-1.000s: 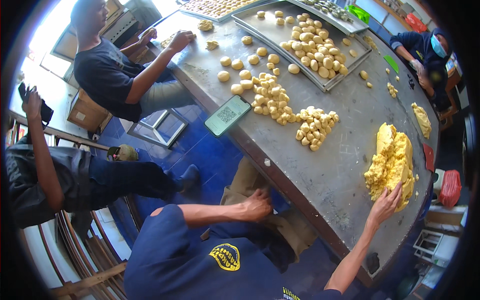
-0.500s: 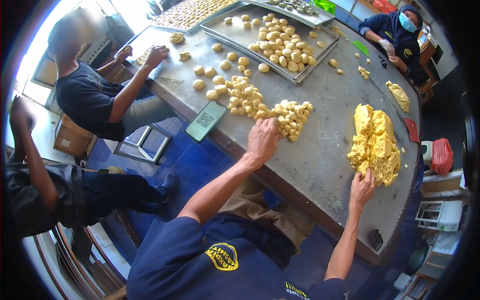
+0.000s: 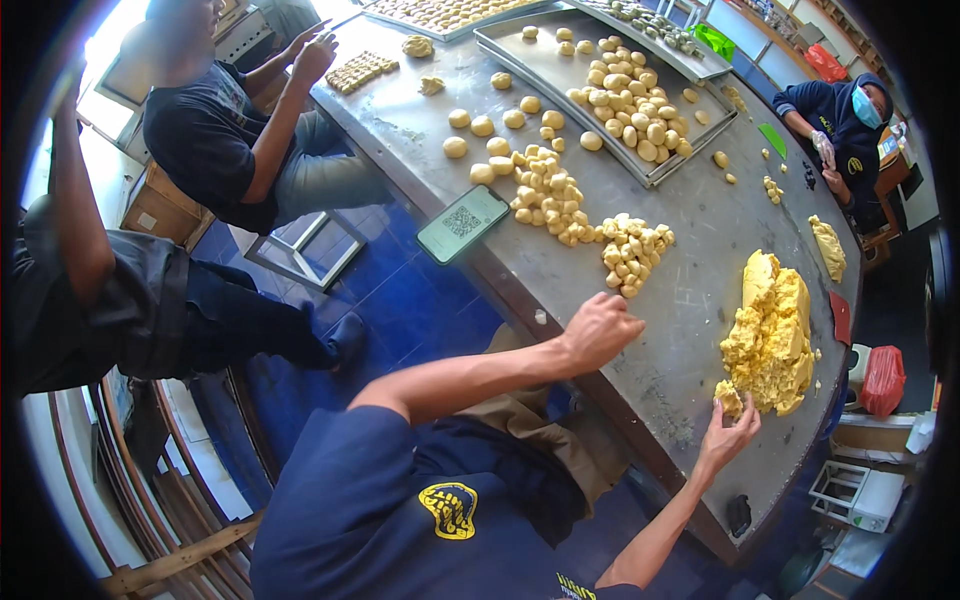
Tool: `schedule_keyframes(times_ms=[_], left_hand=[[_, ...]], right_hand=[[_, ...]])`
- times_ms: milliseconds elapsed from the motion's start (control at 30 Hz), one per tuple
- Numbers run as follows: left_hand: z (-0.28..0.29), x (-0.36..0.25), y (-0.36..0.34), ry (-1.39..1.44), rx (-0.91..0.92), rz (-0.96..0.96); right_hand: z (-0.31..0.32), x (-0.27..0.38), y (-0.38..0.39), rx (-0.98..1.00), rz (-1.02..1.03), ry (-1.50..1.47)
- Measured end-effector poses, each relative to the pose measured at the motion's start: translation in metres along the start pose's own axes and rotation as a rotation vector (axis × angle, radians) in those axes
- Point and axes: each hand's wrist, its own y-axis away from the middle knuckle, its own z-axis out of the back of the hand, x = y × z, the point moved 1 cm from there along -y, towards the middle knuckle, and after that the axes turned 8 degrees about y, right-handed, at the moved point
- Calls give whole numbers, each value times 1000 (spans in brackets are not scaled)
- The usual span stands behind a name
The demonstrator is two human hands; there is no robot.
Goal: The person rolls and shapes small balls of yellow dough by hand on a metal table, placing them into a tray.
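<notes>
My left hand (image 3: 602, 333) hovers over the table's near edge with its fingers curled together; whatever they hold, if anything, is hidden. Just beyond it is a cluster of small pale dough pieces (image 3: 636, 250), which joins a larger heap of dough pieces (image 3: 548, 195) on its left. On the right, my right hand (image 3: 730, 436) grips a crumbly yellow lump (image 3: 729, 398) between thumb and fingers. That lump is beside the near end of a big yellow crumbly mass (image 3: 772, 335) lying on the metal table.
Round dough balls (image 3: 497, 146) lie farther left, near a phone (image 3: 463, 222) at the table edge. A metal tray (image 3: 655, 178) of dough balls stands beyond. One co-worker (image 3: 215, 130) works at far left, another (image 3: 835, 130) at far right. A red scraper (image 3: 840, 318) lies right.
My left hand has drawn back from the small dough pieces toward the near edge. A yellow lump now shows in my right hand, pulled slightly off the big mass. The view has shifted.
</notes>
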Motion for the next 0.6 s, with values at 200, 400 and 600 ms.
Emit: schedule_keyframes(times_ms=[200, 400, 600], left_hand=[[-3, -53, -60, -424, 708, 50], [-75, 7, -76, -331, 158, -334], [-75, 13, -95, -283, 210, -420]], right_hand=[[-19, -38, 2, 158, -101, -50], [-14, -11, 9, 145, -78, -3], [-13, -1, 5, 72, 12, 89]])
